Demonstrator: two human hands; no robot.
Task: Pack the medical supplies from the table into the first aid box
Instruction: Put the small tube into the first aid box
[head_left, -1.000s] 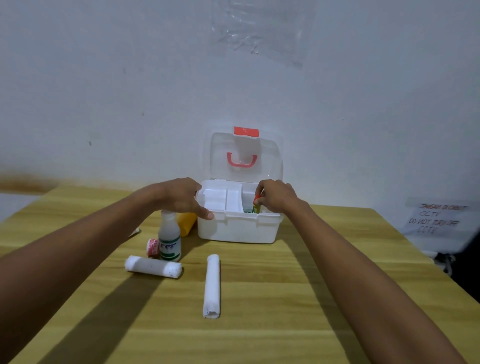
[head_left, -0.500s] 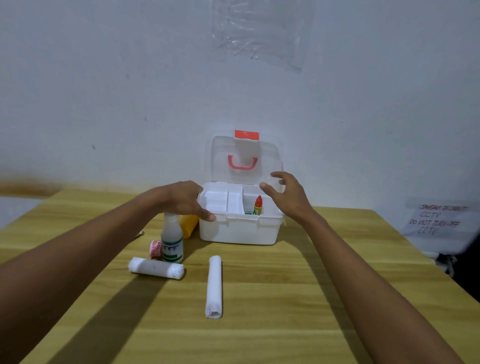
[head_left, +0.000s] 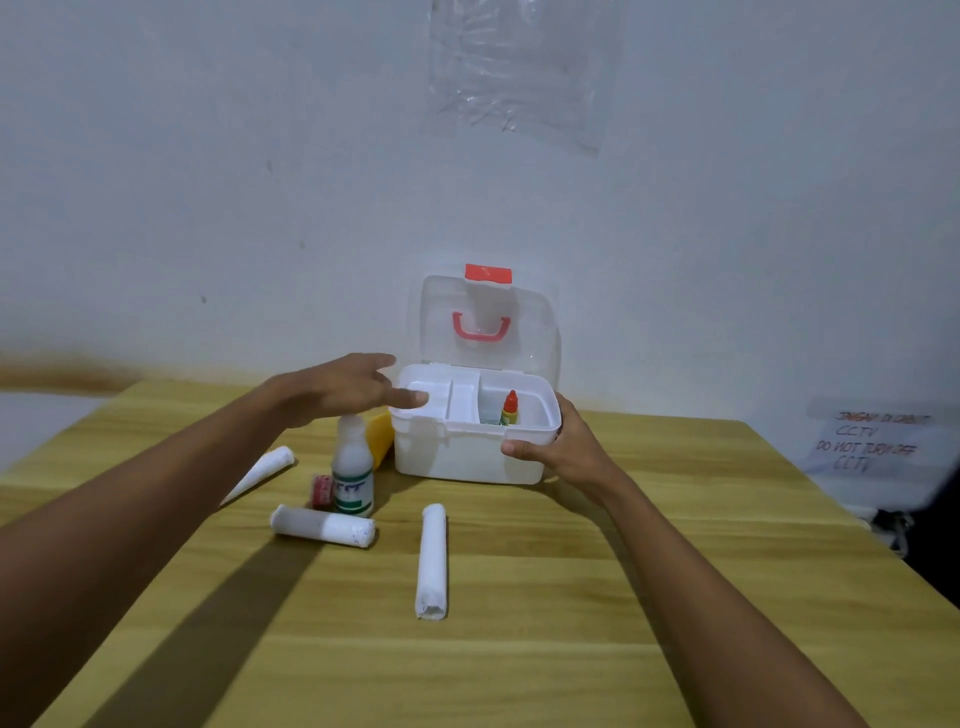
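The white first aid box (head_left: 457, 457) stands open at the table's far middle, its clear lid (head_left: 488, 322) with a red handle upright. A small red-capped dropper bottle (head_left: 509, 409) stands inside its right compartment. My right hand (head_left: 566, 449) grips the box's front right corner, thumb on the front wall. My left hand (head_left: 348, 387) hovers with fingers extended over the box's left rim. Left of the box stand a white bottle (head_left: 353, 470) with a green label, a yellow item (head_left: 381, 436) and a small red roll (head_left: 322, 489). Three white bandage rolls (head_left: 323, 526) (head_left: 432, 561) (head_left: 262, 472) lie on the wood.
The wooden table (head_left: 597, 597) runs up to a white wall. Its right edge drops off beside a paper CCTV notice (head_left: 867, 441) and dark cabling (head_left: 893, 525). A clear plastic sheet (head_left: 519, 67) hangs on the wall above the box.
My right hand left the dropper bottle standing in the box, rose, then came down to grip the box's front right corner. My left hand lifted off the box's left front edge.
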